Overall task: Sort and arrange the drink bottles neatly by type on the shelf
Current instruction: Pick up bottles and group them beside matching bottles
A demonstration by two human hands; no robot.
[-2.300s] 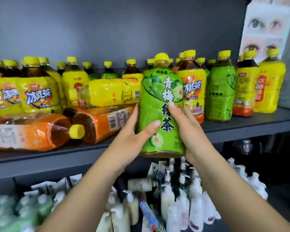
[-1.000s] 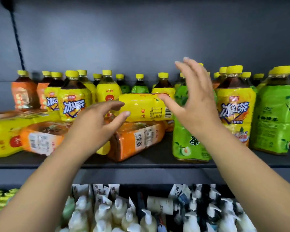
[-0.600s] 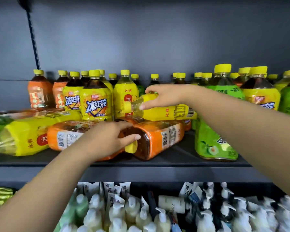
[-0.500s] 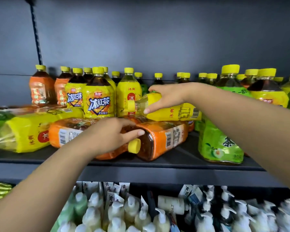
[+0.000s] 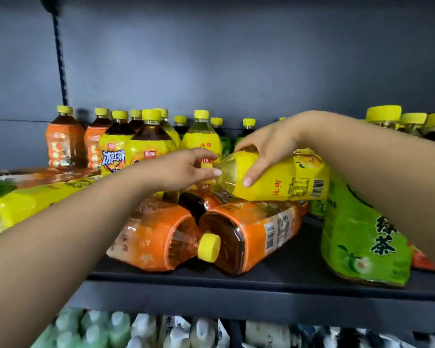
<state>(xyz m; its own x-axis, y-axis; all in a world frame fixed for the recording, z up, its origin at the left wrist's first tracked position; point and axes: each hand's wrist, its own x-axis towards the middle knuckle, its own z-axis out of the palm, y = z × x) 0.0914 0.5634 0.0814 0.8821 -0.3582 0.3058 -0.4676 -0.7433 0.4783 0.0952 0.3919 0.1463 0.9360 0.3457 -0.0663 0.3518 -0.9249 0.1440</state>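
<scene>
Bottles crowd the shelf [image 5: 236,280], some upright, some on their sides. The right hand [image 5: 269,151] grips a yellow bottle [image 5: 281,182] from above, fingers curled over its shoulder and thumb on the near face. That bottle lies sideways on top of two orange bottles [image 5: 249,234], its neck pointing left and its barcode facing the camera. The left hand [image 5: 183,169] meets it at the neck, thumb and fingers curled round the cap end, so only a sliver of the cap shows between them.

The nearer orange one, also on its side, points its yellow cap [image 5: 209,247] at the other's dark shoulder. Right of the pile stands a green bottle [image 5: 357,239], its top half hidden behind the right forearm. At far left another yellow one [image 5: 35,202] lies flat, cut off by the frame edge and blurred. Upright bottles [image 5: 151,144] line the back, their labels partly blocked by the left hand; those at far right show only caps. Below the shelf, pale pump bottles [image 5: 161,332] are too blurred to read.
</scene>
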